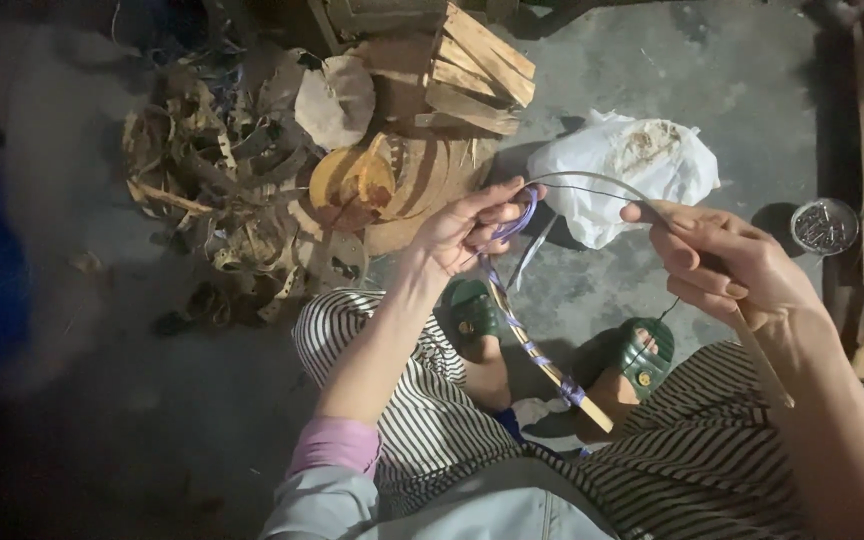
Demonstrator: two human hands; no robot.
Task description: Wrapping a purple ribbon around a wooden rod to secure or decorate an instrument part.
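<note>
Head | grey concrete floor (652,290) – dim | left hand (467,230), right hand (727,265) pinching bent cane hoop (552,370)

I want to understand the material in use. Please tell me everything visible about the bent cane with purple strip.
The cane is a thin, pale wooden rod bent into a loop. A purple strip winds in spaced turns along its lower stretch, between the feet. The left hand grips the bend, where the strip curls loose. The right hand holds the other end, which slants down past the wrist.
</note>
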